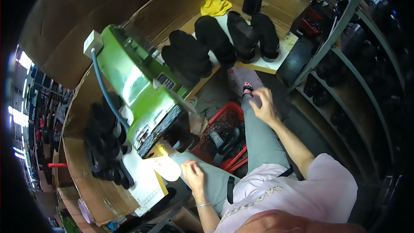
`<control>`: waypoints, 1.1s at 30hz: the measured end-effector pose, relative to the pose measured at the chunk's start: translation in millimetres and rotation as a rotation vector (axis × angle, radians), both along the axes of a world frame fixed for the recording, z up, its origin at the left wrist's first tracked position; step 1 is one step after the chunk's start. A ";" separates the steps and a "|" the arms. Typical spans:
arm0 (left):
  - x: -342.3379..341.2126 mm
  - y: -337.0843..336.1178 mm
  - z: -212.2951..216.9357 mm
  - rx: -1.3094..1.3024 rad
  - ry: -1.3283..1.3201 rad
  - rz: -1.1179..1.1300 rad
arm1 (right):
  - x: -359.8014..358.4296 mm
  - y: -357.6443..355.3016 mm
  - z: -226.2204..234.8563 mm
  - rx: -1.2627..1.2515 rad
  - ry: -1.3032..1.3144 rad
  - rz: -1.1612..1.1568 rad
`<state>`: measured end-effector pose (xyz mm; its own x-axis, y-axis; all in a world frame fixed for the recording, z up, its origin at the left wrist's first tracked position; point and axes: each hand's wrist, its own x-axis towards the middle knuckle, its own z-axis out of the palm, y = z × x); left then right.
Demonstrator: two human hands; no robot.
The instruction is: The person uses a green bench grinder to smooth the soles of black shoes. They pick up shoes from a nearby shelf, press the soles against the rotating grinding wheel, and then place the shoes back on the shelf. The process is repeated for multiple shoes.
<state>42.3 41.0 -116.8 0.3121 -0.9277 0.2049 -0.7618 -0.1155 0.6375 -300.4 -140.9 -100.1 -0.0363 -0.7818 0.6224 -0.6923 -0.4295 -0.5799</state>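
Note:
My left hand [192, 177] rests over my left thigh with its fingers curled together; whether anything is inside them is hidden. Close to its fingertips lies a white, round-ended flat piece [167, 168], brightly lit, at the edge of a white board [148, 185]. My right hand [265, 107] hovers above my right leg, thumb and fingers bent but apart, nothing visible between them. In front of me on the left stands a green machine [140, 84] with a glossy housing. Several black shoes [213, 36] stand in a row beyond it.
A red basket [222, 118] between my legs holds black sandals or slippers. More black shoes [103, 140] pile up left of the machine. Cardboard walls [82, 164] surround the work area. A yellow cloth [215, 6] lies at the back. Metal racks [345, 73] stand on the right.

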 end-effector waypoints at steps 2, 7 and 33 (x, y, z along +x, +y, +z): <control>5.1 -16.6 8.0 -0.149 -0.169 -0.051 | 6.8 28.3 -26.7 0.134 -0.023 0.048; 29.7 -50.5 36.5 -0.130 0.039 0.056 | 82.0 7.5 -1.0 0.015 -0.108 0.281; 76.7 -38.5 -39.2 0.105 0.549 0.185 | 164.9 -67.8 -1.1 0.188 -0.372 0.248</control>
<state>119.0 2.4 -156.0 0.5052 -0.8543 -0.1223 -0.2841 -0.2985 0.9111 -135.6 -208.7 -101.3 -0.0280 -0.8927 0.4498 -0.3130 -0.4195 -0.8521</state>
